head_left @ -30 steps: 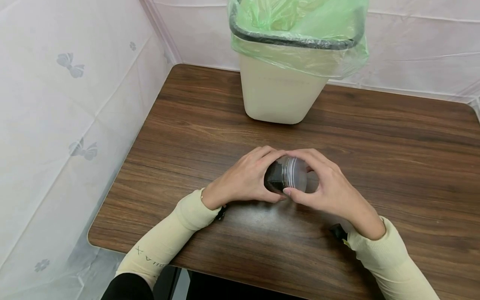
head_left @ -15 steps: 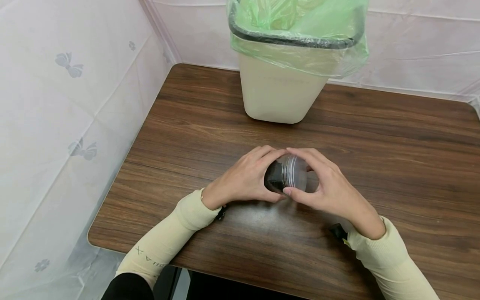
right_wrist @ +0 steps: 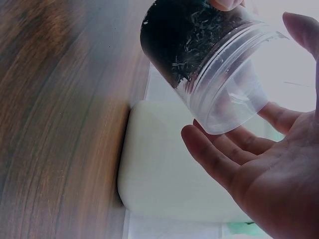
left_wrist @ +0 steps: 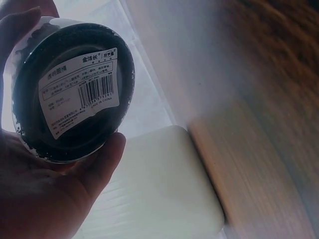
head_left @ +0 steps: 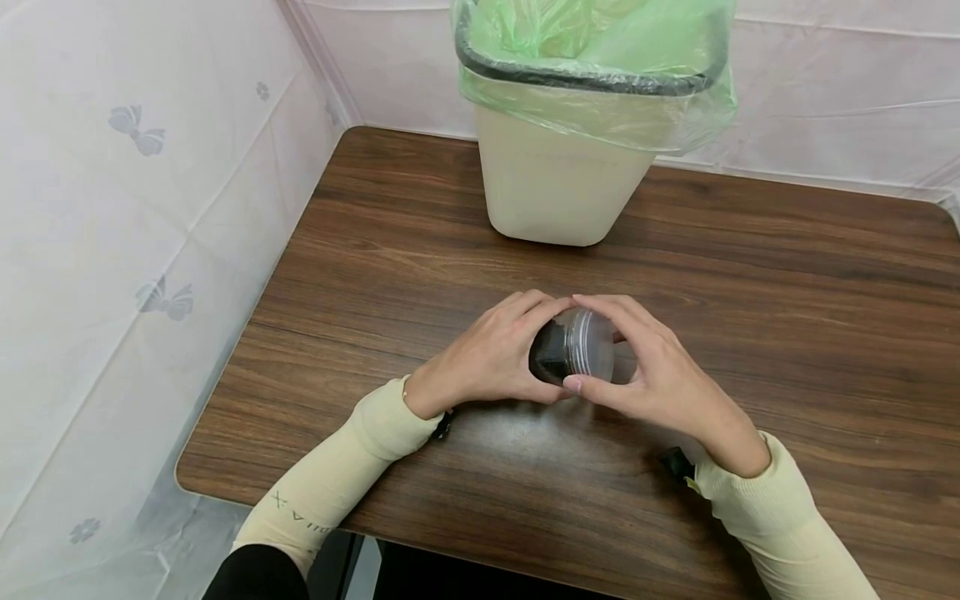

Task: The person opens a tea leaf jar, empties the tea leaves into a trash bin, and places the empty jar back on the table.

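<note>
A clear plastic jar (head_left: 551,350) with dark shredded contents lies tilted on its side between the two hands, above the tabletop. The left hand (head_left: 498,350) grips the jar's body from the left, thumb on the near side and fingers over the far side. In the left wrist view the jar's base carries a white barcode label (left_wrist: 79,92). On the other end sits a clear ridged lid (head_left: 595,346). The right hand (head_left: 656,367) curves round this lid, its thumb at the near edge and index finger at the far edge.
A cream waste bin (head_left: 562,183) with a green bag (head_left: 600,117) over its dark rim stands at the back of the brown wooden table (head_left: 360,250). White patterned sheeting (head_left: 150,225) hangs along the left and back sides.
</note>
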The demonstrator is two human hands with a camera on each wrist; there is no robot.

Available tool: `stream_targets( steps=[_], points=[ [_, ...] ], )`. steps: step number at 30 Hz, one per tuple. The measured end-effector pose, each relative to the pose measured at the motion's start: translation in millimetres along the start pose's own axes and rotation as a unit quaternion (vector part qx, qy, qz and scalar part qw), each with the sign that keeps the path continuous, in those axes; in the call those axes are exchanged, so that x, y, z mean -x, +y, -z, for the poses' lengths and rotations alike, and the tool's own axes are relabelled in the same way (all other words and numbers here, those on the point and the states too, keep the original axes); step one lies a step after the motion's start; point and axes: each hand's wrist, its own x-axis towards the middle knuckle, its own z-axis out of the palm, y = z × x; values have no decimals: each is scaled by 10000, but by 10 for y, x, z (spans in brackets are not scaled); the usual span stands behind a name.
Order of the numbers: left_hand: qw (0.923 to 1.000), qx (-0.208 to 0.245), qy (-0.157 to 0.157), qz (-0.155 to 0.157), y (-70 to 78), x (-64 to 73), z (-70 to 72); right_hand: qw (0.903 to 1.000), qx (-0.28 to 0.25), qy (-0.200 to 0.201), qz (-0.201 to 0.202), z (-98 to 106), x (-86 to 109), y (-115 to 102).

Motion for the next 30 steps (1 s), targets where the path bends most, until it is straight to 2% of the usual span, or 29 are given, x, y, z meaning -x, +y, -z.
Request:
stream_targets(
  steps=[8,15,23,30],
  points=[
    [9999,-16,107,-102,1,-5,-12,9998,-87,124,-91,4,-11,23],
    [9997,-143,141,-165,-3,-10,-7,9972,-119,236,-694,17,-12,32],
    [9993,-237,198,-215,-23,-7,-17,9890,-214,-133,-1458,37,-33,-5],
    [9988,-282,273,-305,-31,-6,-32,9843,-143,-331,-1725,31,-45,-37]
  ],
)
